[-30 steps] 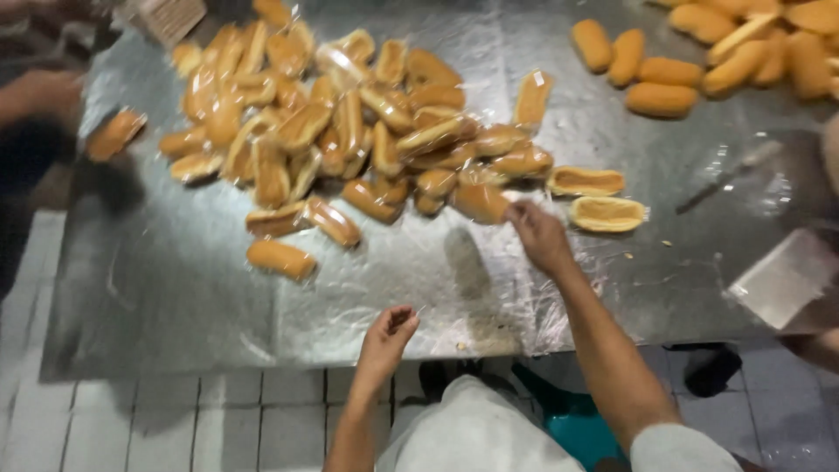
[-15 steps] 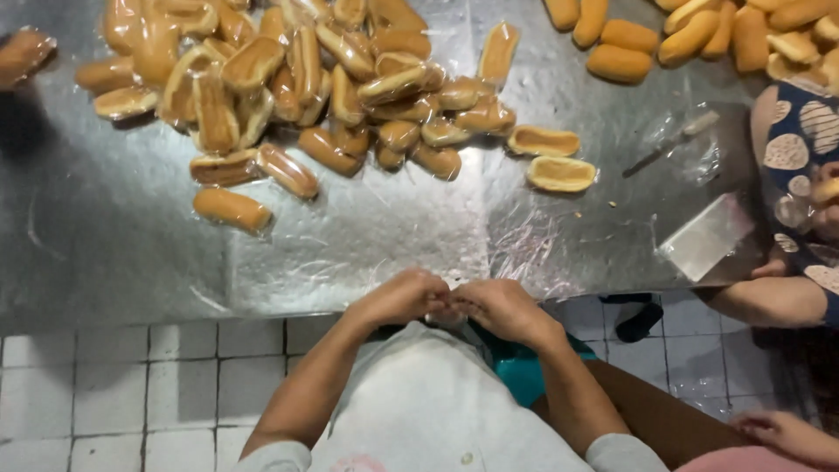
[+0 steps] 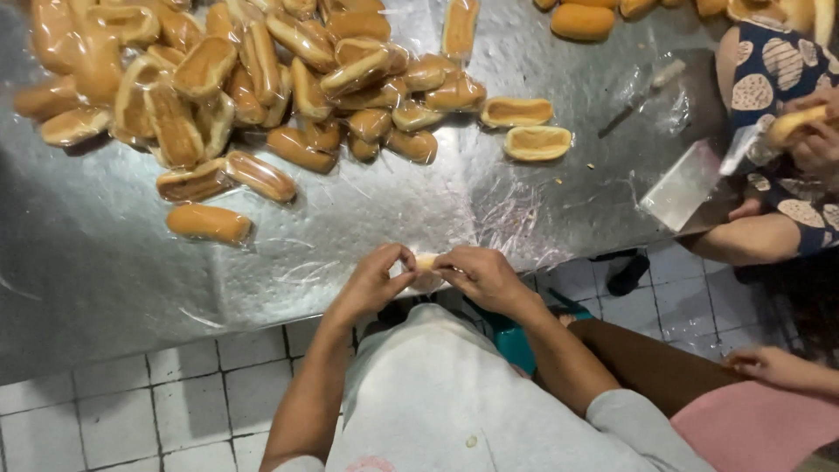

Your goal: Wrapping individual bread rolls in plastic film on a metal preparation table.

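**Hands Meet at the Counter Edge**

Since a second ago both hands have drawn back from the bun pile (image 3: 262,79). Left hand (image 3: 374,281) and right hand (image 3: 482,275) pinch one small bun (image 3: 426,262) between them (mostly hidden), over the foil-covered counter (image 3: 105,262) edge.

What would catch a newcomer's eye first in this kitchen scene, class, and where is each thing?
First comes the big heap of wrapped bread rolls piled on the far left of the shiny metal table. Next, at the table's near edge, the left hand and right hand meet around one small roll. At the right edge, another person's hand holds a roll too.
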